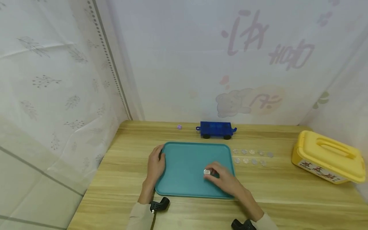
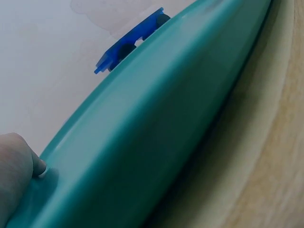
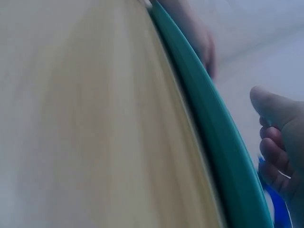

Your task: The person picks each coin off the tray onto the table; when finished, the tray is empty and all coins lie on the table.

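Observation:
A teal tray (image 1: 187,182) lies on the wooden table. At its left edge my left hand (image 1: 155,164) holds the rim, with the thumb over the inner side. The left wrist view shows that thumb (image 2: 35,166) against the tray's rim (image 2: 118,123). Above the right half of the tray, my right hand (image 1: 225,180) pinches a round silvery coin (image 1: 207,172) between thumb and fingers. In the right wrist view the right hand (image 3: 285,137) has its fingers curled, and the coin cannot be made out.
Two rows of silvery coins (image 1: 252,152) lie right of the tray. Behind it stands a blue toy wagon (image 1: 215,129) with black wheels, and a small purple piece (image 1: 179,126) lies to its left. A yellow lidded box (image 1: 327,156) with a handle stands at the right.

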### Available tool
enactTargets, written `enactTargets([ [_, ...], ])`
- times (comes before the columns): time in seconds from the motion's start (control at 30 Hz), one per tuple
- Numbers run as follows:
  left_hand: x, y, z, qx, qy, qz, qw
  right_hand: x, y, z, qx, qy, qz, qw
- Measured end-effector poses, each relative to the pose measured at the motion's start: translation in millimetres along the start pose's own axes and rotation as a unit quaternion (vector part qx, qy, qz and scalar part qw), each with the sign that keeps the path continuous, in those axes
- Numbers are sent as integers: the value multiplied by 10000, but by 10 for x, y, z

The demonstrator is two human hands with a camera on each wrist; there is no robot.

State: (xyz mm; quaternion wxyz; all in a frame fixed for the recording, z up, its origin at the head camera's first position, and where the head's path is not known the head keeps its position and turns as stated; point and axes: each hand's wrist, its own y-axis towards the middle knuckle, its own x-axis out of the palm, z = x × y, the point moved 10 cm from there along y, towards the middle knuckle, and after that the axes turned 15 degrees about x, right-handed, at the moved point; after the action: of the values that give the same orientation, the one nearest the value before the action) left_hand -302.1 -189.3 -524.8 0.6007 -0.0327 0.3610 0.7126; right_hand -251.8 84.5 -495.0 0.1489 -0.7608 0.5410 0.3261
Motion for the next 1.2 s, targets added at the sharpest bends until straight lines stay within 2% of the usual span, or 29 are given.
enactTargets([
  [0.17, -12, 0, 7, 28, 44, 4, 10000, -507, -130, 264, 25, -398, 887, 9953],
  [0.27, -9, -5, 8, 38, 47, 7, 10000, -794, -206, 480, 246, -641, 1347, 9885],
  [0.4, 11, -22, 5, -9, -9, -28, 10000, -1131, -348, 860, 916, -664, 1834, 9765],
  [0.53, 22, -25, 8, -25, -46, -44, 10000, -1386, -526, 1224, 1645, -675, 2097, 9615],
  [0.67, 4, -14, 20, 32, -36, 0, 10000, -1608, -654, 1436, 1917, -741, 2398, 9488],
  [0.9, -6, -21, 4, 14, 3, -40, 10000, -1833, -767, 1608, 1901, -667, 2894, 9358],
  [1.2, 2, -9, 8, 16, 3, -31, 10000, -1847, -801, 1666, 2025, -1128, 3040, 9240],
])
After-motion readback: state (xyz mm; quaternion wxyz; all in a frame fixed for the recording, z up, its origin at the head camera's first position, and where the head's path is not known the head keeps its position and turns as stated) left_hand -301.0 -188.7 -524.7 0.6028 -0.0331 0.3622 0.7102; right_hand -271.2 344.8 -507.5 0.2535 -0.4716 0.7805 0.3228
